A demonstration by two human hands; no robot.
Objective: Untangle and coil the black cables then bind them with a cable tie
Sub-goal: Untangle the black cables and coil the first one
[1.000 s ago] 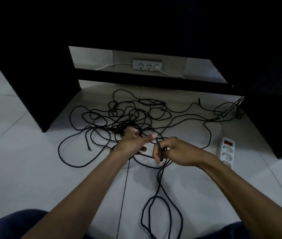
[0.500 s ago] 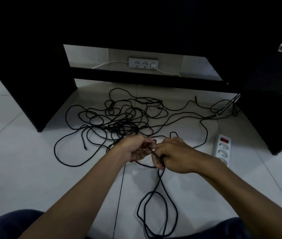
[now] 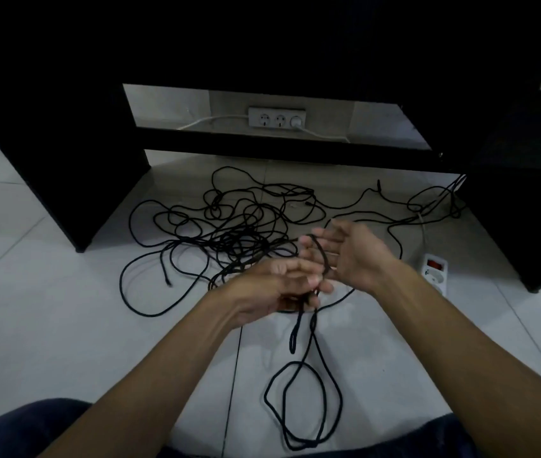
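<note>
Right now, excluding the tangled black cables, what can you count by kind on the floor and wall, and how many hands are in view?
Hands: 2, left hand and right hand
White power strip on the floor: 1
Wall outlet strip: 1
White cords at the wall strip: 2
Total: 6

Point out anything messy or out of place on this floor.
The black cables sprawl in a knotted tangle on the floor tiles under the dark desk. A white power strip lies loose beside them.
</note>
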